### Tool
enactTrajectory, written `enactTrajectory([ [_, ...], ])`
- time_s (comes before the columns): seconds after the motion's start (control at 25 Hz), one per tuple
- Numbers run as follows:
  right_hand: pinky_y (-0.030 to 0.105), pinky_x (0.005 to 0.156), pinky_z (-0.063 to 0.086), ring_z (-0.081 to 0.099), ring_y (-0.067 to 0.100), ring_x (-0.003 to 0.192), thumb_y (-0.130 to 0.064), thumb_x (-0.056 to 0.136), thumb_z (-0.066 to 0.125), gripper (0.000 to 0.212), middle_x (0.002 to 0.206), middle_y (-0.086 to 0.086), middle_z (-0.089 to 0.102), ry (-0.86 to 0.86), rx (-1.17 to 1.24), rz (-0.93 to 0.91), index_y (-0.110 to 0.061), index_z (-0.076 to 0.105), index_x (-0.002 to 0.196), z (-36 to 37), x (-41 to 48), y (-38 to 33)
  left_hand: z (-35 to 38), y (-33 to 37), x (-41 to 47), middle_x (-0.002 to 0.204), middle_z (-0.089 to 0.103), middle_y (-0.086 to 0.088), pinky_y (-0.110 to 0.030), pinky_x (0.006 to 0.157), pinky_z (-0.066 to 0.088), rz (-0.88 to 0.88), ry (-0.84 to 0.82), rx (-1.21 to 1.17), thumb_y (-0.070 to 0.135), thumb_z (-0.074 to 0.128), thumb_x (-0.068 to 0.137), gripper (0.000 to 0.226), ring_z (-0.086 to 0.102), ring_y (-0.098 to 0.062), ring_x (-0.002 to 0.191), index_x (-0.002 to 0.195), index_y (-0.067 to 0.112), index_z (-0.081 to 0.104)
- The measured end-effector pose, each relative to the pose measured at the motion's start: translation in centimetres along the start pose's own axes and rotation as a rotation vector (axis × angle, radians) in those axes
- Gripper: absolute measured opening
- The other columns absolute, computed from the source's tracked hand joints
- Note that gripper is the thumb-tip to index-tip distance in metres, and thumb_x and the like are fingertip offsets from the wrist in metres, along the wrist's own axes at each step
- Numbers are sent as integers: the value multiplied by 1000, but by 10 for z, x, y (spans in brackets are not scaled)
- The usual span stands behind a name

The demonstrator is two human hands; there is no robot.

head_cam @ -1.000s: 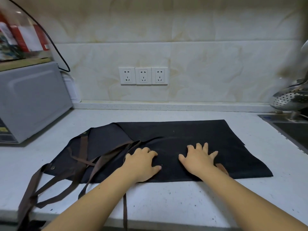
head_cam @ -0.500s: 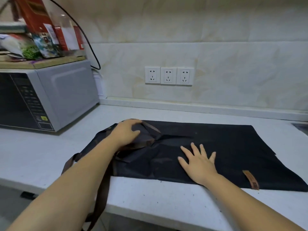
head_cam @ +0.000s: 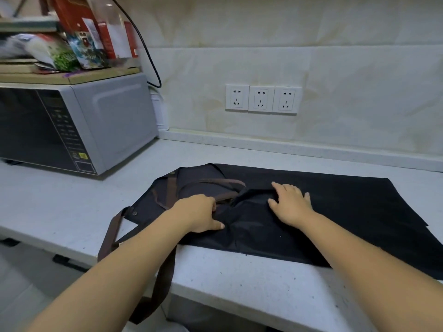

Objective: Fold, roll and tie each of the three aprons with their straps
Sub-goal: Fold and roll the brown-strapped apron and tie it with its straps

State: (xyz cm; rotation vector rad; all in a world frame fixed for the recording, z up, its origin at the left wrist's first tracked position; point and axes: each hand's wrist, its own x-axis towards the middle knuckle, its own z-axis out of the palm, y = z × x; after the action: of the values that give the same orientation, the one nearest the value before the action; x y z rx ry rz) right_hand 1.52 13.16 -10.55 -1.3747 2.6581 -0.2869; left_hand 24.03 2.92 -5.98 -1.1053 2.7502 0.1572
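Note:
One black apron (head_cam: 347, 212) lies spread flat on the white counter (head_cam: 60, 212), its bib end bunched at the left. Brown straps (head_cam: 110, 233) run from the bib over the counter's front edge and hang down. My left hand (head_cam: 201, 213) grips a fold of the bib fabric beside a brown strap, fingers curled into it. My right hand (head_cam: 291, 204) rests on the apron just right of that fold, fingers bent lightly on the cloth. No other apron is in view.
A grey microwave (head_cam: 72, 125) stands at the left on the counter, with boxes and packets (head_cam: 79, 44) stacked on top. Three wall sockets (head_cam: 261, 98) sit behind the apron. A black cable (head_cam: 148, 56) hangs by the wall.
My left hand has come back toward me and now grips the bunched bib fabric. My right hand has slid up and left to the fold. The view has shifted left.

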Motion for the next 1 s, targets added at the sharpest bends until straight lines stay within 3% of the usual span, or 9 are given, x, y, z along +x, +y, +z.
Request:
enactTrajectory([
  [0.12, 53, 105, 33, 41, 30, 125, -45, 98, 41, 40, 134, 7, 44, 20, 41, 52, -21, 50, 129, -2, 9, 5, 3, 2, -3, 117, 59, -3, -36, 84, 44, -95, -93, 157, 69, 43, 89, 62, 58, -26, 109, 114, 14, 57],
  [0.24, 49, 101, 34, 50, 29, 116, -43, 100, 37, 36, 123, 5, 53, 73, 44, 68, -18, 52, 121, -8, 14, 7, 5, -9, -2, 92, 60, -3, -32, 77, 44, -54, -215, 54, 65, 42, 93, 53, 57, -22, 86, 84, 14, 54],
  [0.32, 52, 104, 28, 55, 28, 109, -42, 101, 33, 34, 112, 3, 61, 115, 21, 81, -18, 50, 119, -12, 15, 6, 6, -19, 0, 78, 53, -1, -29, 63, 37, 17, -155, -104, 54, 45, 97, 41, 49, -17, 71, 76, 18, 46],
  [0.44, 53, 103, 27, 54, 28, 105, -44, 102, 29, 33, 101, 0, 64, 194, -108, 65, -20, 49, 115, -13, 14, 12, 12, -25, 2, 73, 48, 5, -30, 60, 34, 72, 43, -260, 48, 43, 100, 36, 46, -15, 67, 76, 21, 39],
  [0.6, 38, 84, 32, 49, 23, 99, -50, 101, 30, 35, 97, -3, 62, 342, -284, -12, -23, 52, 106, -10, 17, 19, 24, -29, 3, 70, 47, 7, -33, 60, 37, 121, 240, 44, 60, 33, 97, 39, 49, -18, 69, 90, 23, 41],
  [0.72, 35, 78, 28, 47, 22, 94, -50, 100, 30, 38, 91, -3, 61, 370, -273, -74, -20, 54, 99, 1, 19, 25, 22, -46, 6, 68, 47, 7, -32, 61, 38, 206, 210, 148, 69, 31, 91, 47, 50, -17, 70, 85, 24, 42],
  [0.8, 36, 81, 29, 46, 23, 98, -51, 99, 32, 39, 96, -2, 59, 341, -240, -55, -20, 55, 100, 7, 20, 30, 21, -55, 7, 67, 47, 8, -31, 62, 36, 197, 146, 161, 69, 32, 91, 48, 49, -15, 72, 80, 25, 44],
  [0.88, 45, 99, 30, 42, 26, 113, -52, 97, 35, 39, 116, 3, 55, 294, -192, 35, -21, 53, 113, 4, 16, 25, 23, -59, 7, 66, 48, 8, -30, 59, 35, 137, 150, 85, 66, 32, 94, 46, 51, -14, 72, 75, 26, 46],
  [1.0, 66, 111, 5, 11, 35, 144, -54, 98, 31, 57, 153, 9, 26, 184, -21, 115, -25, 27, 147, -1, -9, -5, 31, -49, 8, 73, 53, 10, -30, 60, 36, 65, 236, -43, 59, 30, 99, 44, 54, -14, 77, 83, 25, 54],
])
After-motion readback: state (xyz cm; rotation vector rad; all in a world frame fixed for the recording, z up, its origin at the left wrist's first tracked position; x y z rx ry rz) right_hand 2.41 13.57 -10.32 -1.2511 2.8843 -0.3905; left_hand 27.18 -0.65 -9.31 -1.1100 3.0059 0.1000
